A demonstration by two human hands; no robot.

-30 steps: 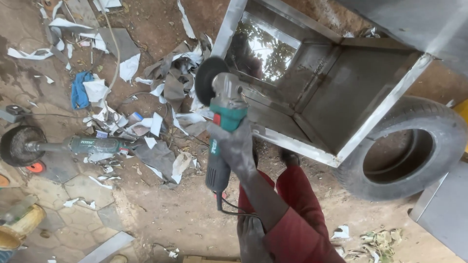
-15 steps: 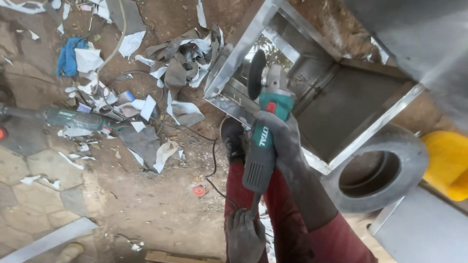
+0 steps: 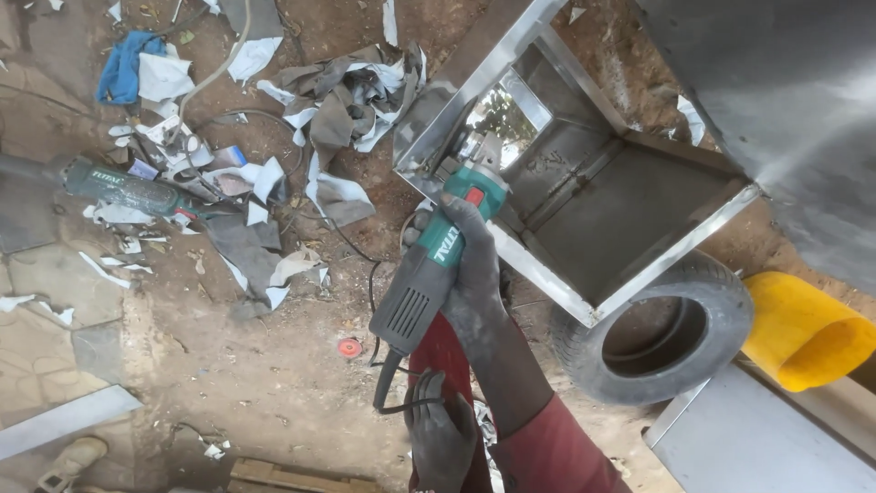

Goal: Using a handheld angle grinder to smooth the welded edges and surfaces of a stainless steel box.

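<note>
My right hand (image 3: 476, 283) grips the body of a teal and grey angle grinder (image 3: 429, 274). Its head is at the near left rim of an open stainless steel box (image 3: 557, 274) that rests on a tyre; the disc is hidden behind the head. My left hand (image 3: 440, 438), dusty and grey, lies flat on my red trouser knee (image 3: 438, 351) below the grinder. The grinder's black cable (image 3: 388, 388) loops down from its tail to the thumb side of that hand.
The tyre (image 3: 721, 319) lies under the box, with a yellow bucket (image 3: 803, 333) to its right. Steel sheets stand at the top right (image 3: 785, 100) and bottom right (image 3: 757, 438). A second grinder (image 3: 119, 187), a blue cloth (image 3: 123, 68) and torn film scraps (image 3: 347, 100) litter the dirt.
The view has shifted left and down. My right hand has carried the grinder from beside the box to its near left rim. My left hand stays on the knee.
</note>
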